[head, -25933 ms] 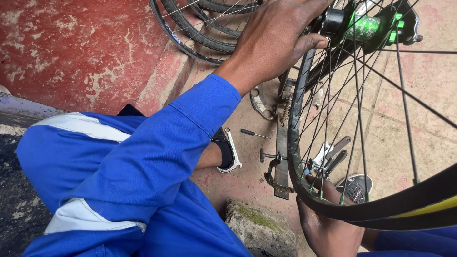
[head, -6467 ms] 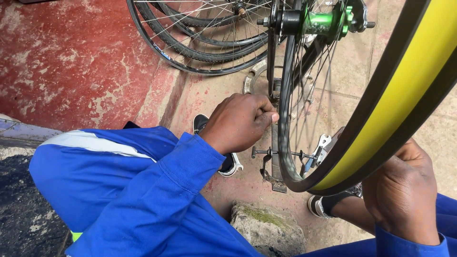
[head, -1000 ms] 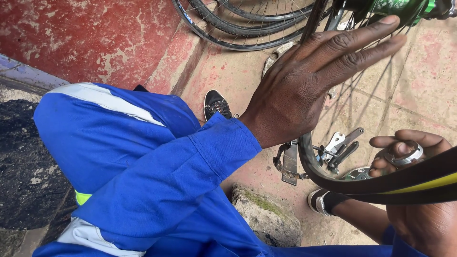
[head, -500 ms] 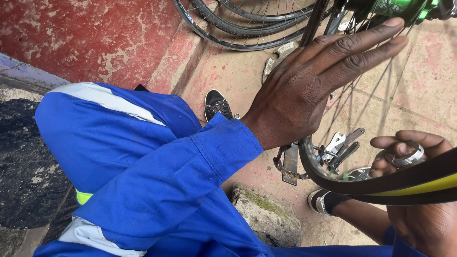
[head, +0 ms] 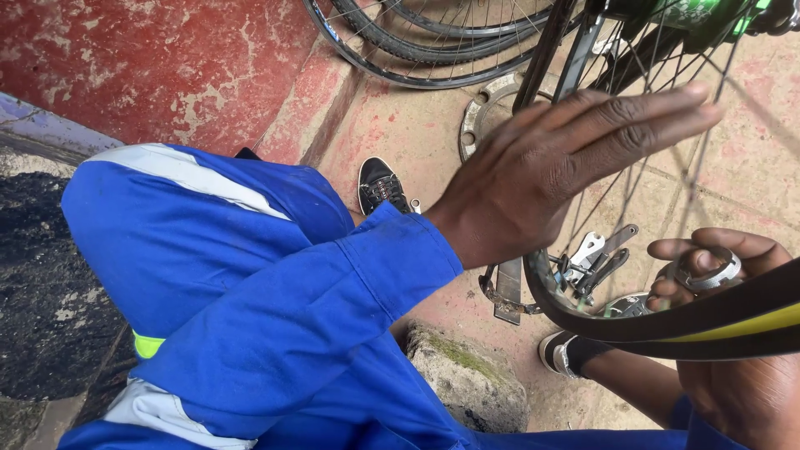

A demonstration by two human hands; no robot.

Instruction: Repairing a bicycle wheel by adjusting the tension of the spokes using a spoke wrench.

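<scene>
My left hand (head: 567,162) is stretched flat with its fingers straight, laid against the spokes of a bicycle wheel (head: 667,321) with a black tyre and yellow stripe. It holds nothing. My right hand (head: 733,350) is behind the tyre at the lower right, its fingers pinching a small metal ring (head: 708,271). A green hub (head: 692,12) shows at the top edge. I wear blue overalls (head: 250,300) with a pale stripe.
Spare wheels (head: 433,42) lean against a worn red wall (head: 150,58). A metal disc (head: 492,112), a wrench (head: 508,292) and other hand tools (head: 600,254) lie on the concrete floor. A mossy stone (head: 467,375) sits between my black shoes (head: 379,183).
My left hand has slid slightly right and up along the spokes, fingers still flat. My right hand keeps the metal ring in about the same place.
</scene>
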